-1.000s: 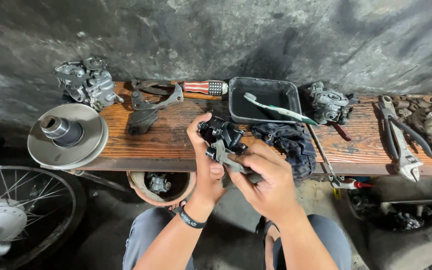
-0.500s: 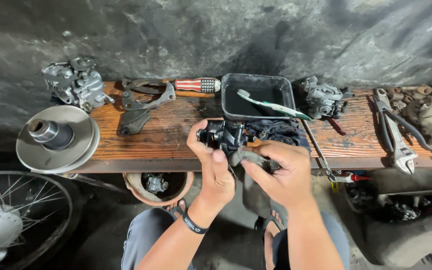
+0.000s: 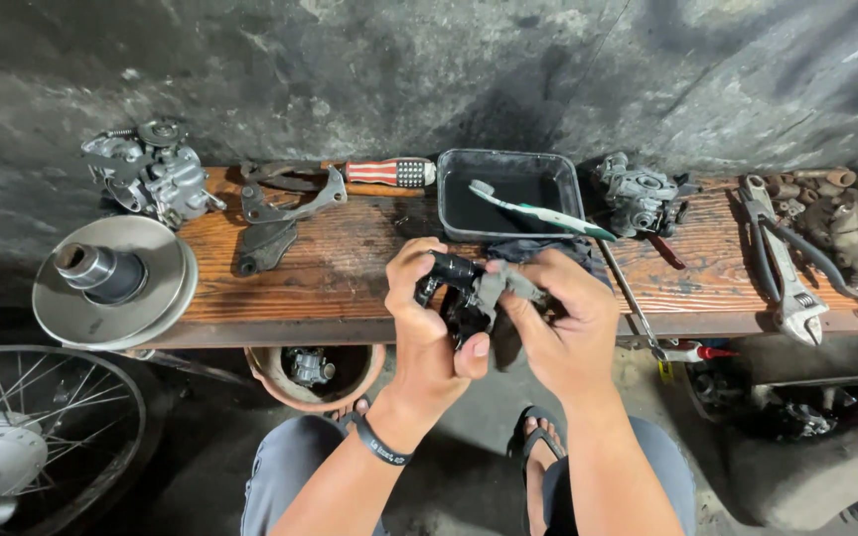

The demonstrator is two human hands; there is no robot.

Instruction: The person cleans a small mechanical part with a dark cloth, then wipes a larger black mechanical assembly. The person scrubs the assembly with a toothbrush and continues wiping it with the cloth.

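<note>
My left hand (image 3: 427, 333) grips a small black engine part (image 3: 457, 290) and holds it up over the front edge of a wooden bench (image 3: 340, 268). My right hand (image 3: 566, 333) presses a dirty grey rag (image 3: 504, 286) against the part's right side. The two hands are close together, thumbs toward me. A dark cloth (image 3: 540, 250) lies on the bench just behind them, mostly hidden by my right hand.
On the bench: a metal carburetor (image 3: 154, 171), flat brackets (image 3: 285, 208), a striped-handle screwdriver (image 3: 389, 173), a black tray (image 3: 514, 191) with a toothbrush (image 3: 540, 210), another carburetor (image 3: 640, 195), pliers and wrench (image 3: 785, 260). A pulley disc (image 3: 111, 280) at left, a spoked wheel (image 3: 27, 437), a clay bowl (image 3: 312, 373) below.
The black part has turned in my left hand and dropped slightly. My right hand has brought the rag up from below against the part.
</note>
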